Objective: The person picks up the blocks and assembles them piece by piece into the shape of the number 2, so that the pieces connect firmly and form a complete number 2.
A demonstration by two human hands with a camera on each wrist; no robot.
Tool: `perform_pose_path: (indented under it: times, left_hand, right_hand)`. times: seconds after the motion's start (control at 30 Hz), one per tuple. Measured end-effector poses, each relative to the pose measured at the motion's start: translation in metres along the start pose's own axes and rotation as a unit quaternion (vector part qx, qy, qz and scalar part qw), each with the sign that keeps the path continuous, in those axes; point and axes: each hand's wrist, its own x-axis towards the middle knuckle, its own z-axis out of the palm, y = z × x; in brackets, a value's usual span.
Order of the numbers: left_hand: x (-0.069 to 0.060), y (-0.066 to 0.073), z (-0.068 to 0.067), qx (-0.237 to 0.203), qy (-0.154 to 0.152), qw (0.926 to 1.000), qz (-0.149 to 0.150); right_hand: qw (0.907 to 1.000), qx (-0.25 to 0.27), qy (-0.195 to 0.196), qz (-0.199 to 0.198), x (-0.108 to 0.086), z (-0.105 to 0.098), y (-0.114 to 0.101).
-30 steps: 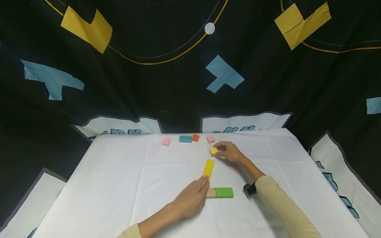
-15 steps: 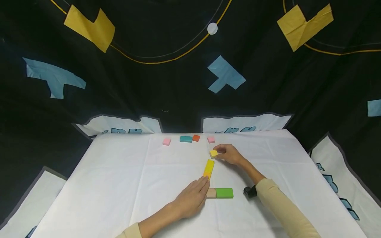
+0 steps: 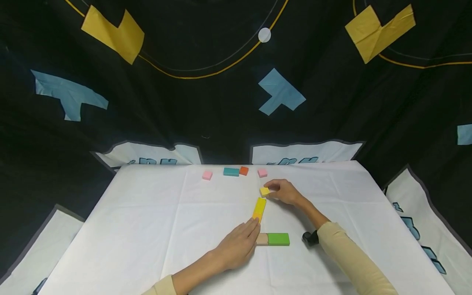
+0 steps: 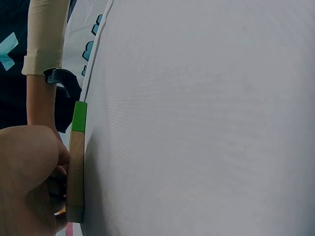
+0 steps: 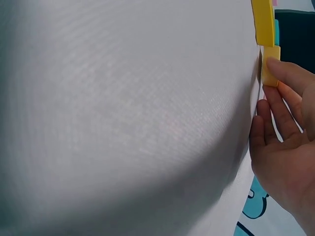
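Observation:
My right hand (image 3: 284, 191) pinches a small pale yellow block (image 3: 264, 191) between thumb and fingertips, just beyond the far end of a long yellow block (image 3: 259, 208). In the right wrist view the pinched yellow block (image 5: 271, 66) sits close to the end of the long one (image 5: 264, 22); whether they touch I cannot tell. My left hand (image 3: 237, 245) lies with fairly straight fingers, its fingertips on the long block's near end, which looks more orange. Beside that hand runs a row with a bare wooden block (image 3: 262, 239) and a green block (image 3: 278, 239). The hand hides the row's left part.
Along the far edge of the white-covered table (image 3: 121, 229) lie a pink block (image 3: 207, 175), a teal block (image 3: 231, 172), an orange-red block (image 3: 243, 171) and another pink block (image 3: 262, 173). A black strapped device (image 3: 310, 238) sits at the right wrist. Dark cloth hangs behind.
My right hand has brought the small yellow block slightly nearer to the long yellow block's far end. The left hand has stayed in place.

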Motion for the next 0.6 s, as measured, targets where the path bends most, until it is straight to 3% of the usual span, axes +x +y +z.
perform_pose_path:
  times: [0.6]
  left_hand:
    - [-0.0014, -0.0006, 0.0005, 0.003, 0.003, 1.0, 0.004]
  right_hand:
    - [0.9999, -0.007, -0.01, -0.01, -0.0031, 0.0026, -0.0026]
